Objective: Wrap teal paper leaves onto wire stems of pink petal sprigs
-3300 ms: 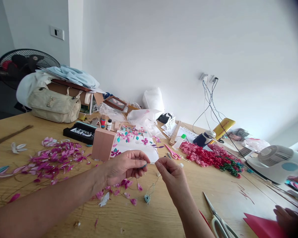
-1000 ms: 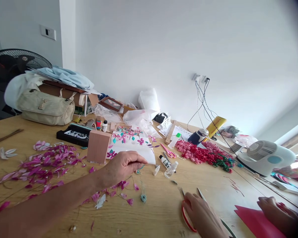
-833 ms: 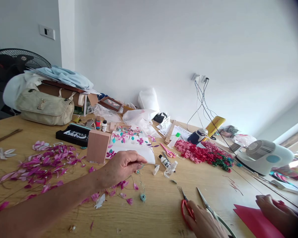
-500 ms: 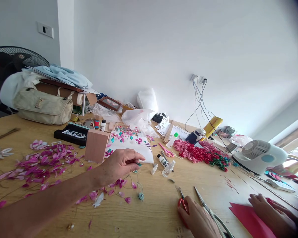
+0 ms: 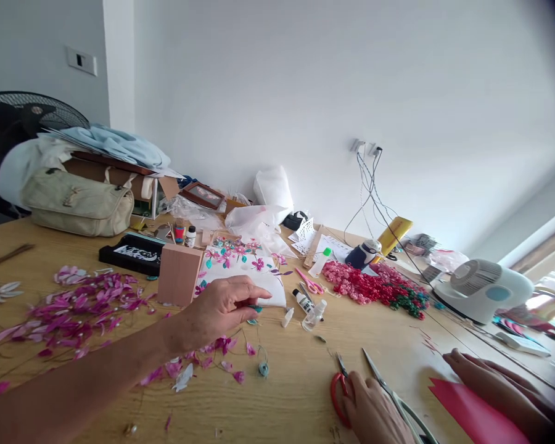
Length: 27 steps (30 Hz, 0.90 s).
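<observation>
My left hand (image 5: pixel 229 302) is raised a little above the wood tabletop, thumb and fingers pinched on a small teal petal (image 5: pixel 256 308). Below it lie loose pink petals (image 5: pixel 226 344) and a small coil of teal thread (image 5: pixel 263 369). My right hand (image 5: pixel 377 410) rests low on the table, its fingers at the handles of red-handled scissors (image 5: pixel 338 401) whose tips point away from me. Beside that hand lies a larger pair of scissors (image 5: pixel 383 383) with pale handles. Part of the grip on the red scissors is hidden.
A co-worker's hands (image 5: pixel 494 385) lie over red paper (image 5: pixel 467 410) at the right. Small bottles (image 5: pixel 315 314), pink scissors (image 5: pixel 311 283), beaded flower bunches (image 5: pixel 374 280), a wooden block (image 5: pixel 179 274), a heap of pink petals (image 5: pixel 90 305) and a white desk fan (image 5: pixel 485 290) stand around.
My right hand has shifted slightly, baring more of the red scissor handle. The co-worker's hands have slid left and up across the red paper. My left hand keeps its pinch nearly in place.
</observation>
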{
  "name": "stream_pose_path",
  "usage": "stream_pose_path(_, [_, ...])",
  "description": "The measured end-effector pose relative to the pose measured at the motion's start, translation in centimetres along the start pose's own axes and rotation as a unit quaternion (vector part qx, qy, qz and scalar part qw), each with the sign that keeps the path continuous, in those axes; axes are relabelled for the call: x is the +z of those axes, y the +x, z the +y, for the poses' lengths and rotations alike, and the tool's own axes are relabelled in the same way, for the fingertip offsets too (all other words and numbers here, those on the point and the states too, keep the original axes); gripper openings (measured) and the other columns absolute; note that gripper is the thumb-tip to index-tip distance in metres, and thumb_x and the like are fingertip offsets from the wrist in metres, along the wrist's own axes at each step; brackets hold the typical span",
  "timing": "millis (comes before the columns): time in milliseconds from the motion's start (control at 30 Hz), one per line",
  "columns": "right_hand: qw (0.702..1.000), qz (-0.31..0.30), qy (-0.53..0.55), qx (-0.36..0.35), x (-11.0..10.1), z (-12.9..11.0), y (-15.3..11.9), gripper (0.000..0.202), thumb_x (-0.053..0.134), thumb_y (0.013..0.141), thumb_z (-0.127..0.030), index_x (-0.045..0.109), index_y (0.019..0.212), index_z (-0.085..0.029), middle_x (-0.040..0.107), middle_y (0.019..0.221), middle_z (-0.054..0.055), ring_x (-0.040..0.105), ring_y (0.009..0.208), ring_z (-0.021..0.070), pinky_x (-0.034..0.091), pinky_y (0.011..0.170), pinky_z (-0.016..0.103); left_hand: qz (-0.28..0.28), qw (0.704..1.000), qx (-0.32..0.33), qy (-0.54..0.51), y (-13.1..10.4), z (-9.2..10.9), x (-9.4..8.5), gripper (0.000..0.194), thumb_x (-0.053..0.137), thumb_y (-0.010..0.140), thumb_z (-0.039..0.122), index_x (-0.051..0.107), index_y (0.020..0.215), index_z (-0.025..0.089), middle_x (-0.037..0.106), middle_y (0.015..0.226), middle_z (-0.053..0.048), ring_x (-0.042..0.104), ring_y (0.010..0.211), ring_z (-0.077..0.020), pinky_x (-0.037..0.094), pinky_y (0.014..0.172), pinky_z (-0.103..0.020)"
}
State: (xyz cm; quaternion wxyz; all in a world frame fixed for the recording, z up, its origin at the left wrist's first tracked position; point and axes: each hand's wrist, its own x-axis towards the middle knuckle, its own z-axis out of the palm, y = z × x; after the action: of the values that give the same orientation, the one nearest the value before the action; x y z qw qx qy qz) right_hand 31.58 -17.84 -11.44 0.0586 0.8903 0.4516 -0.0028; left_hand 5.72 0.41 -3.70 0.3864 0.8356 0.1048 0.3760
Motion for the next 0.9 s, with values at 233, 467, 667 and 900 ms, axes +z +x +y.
stream_pose_path(233, [0.999, -0.024, 0.032, 0.02, 0.3, 0.6, 0.3, 0.021, 0.033, 0.081, -0.012, 0.053, 0.084, -0.019, 0.067, 0.084, 0.011, 0.064, 0.081, 0.0242, 0.041, 0.063, 0.031, -0.005, 1.0, 0.005, 0.018, 0.0, 0.0, 0.1, 0.028, 0.06, 0.075, 0.016, 0.065, 0.102, 0.022, 0.057, 0.073, -0.001, 0.053, 0.067, -0.0121, 0.042, 0.064, -0.02])
stream_pose_path(467, [0.999, -0.036, 0.007, 0.016, 0.0, 1.2, 0.2, 0.018, 0.04, 0.077, -0.02, 0.058, 0.075, -0.019, 0.069, 0.081, 0.013, 0.064, 0.08, 0.0286, 0.041, 0.064, 0.034, -0.008, 0.998, 0.036, 0.051, 0.0, 0.2, -0.1, 0.032, 0.059, 0.076, 0.013, 0.063, 0.106, 0.022, 0.057, 0.074, -0.002, 0.053, 0.067, -0.0113, 0.042, 0.064, -0.02])
stream_pose_path(667, [0.998, -0.031, 0.054, 0.025, 0.7, 1.6, 0.9, 0.019, 0.041, 0.072, -0.02, 0.057, 0.062, -0.021, 0.069, 0.072, 0.012, 0.064, 0.071, 0.0283, 0.039, 0.057, 0.033, 0.009, 0.997, 0.049, 0.056, 0.1, -0.1, -0.1, 0.031, 0.057, 0.075, 0.01, 0.063, 0.104, 0.02, 0.056, 0.072, -0.001, 0.052, 0.066, -0.0105, 0.043, 0.063, -0.02])
stream_pose_path(900, [0.949, 0.021, 0.307, -0.06, -1.1, 0.3, -1.1, 0.012, 0.05, 0.071, -0.031, 0.054, 0.068, -0.021, 0.059, 0.054, -0.002, 0.055, 0.051, 0.0147, 0.038, 0.049, 0.023, 0.016, 0.997, 0.059, 0.054, 0.1, -0.2, -0.1, 0.031, 0.056, 0.073, 0.006, 0.062, 0.102, 0.017, 0.055, 0.07, 0.0, 0.051, 0.063, -0.0085, 0.044, 0.061, -0.019])
